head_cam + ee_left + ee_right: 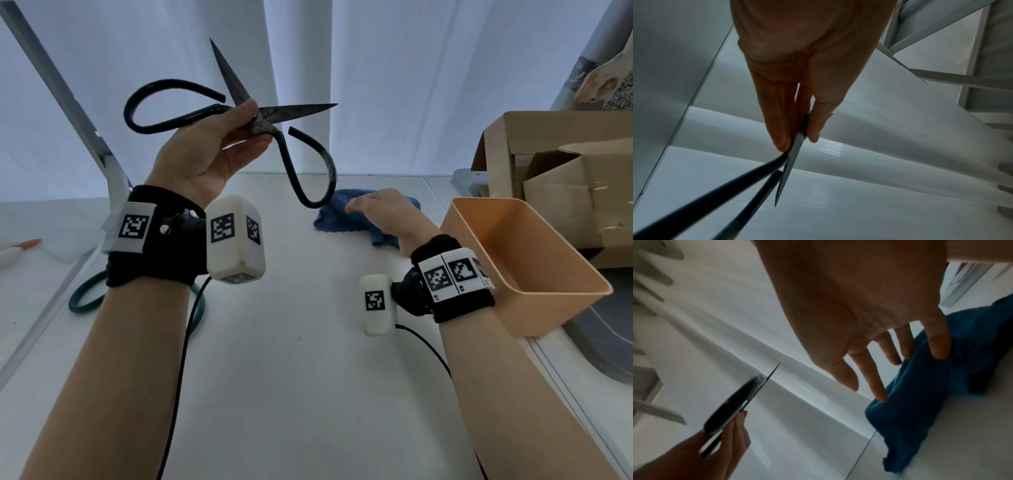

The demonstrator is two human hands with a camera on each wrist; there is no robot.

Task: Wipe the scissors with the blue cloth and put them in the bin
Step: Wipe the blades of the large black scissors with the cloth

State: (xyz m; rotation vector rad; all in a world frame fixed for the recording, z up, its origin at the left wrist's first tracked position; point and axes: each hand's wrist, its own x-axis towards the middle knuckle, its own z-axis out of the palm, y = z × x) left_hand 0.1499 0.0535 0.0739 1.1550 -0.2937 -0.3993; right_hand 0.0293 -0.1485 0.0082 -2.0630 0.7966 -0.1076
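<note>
Scissors (260, 118) pinched at pivot in left hand (202, 154), upper left, blades apart — right hand (387, 212) spread over cloth (342, 219), ungrabbed. Wiping, bin (534, 267) pending.

A white tabletop (291, 342) filled the middle and lower part of the head view. A crumpled blue cloth (346, 214) lay on it right of centre, toward the far edge. A peach-coloured bin (548, 274) stood at its right edge, just right of the cloth. At the left, a dark green ring (85, 301) lay on the surface, partly hidden behind a wrist strap.
</note>
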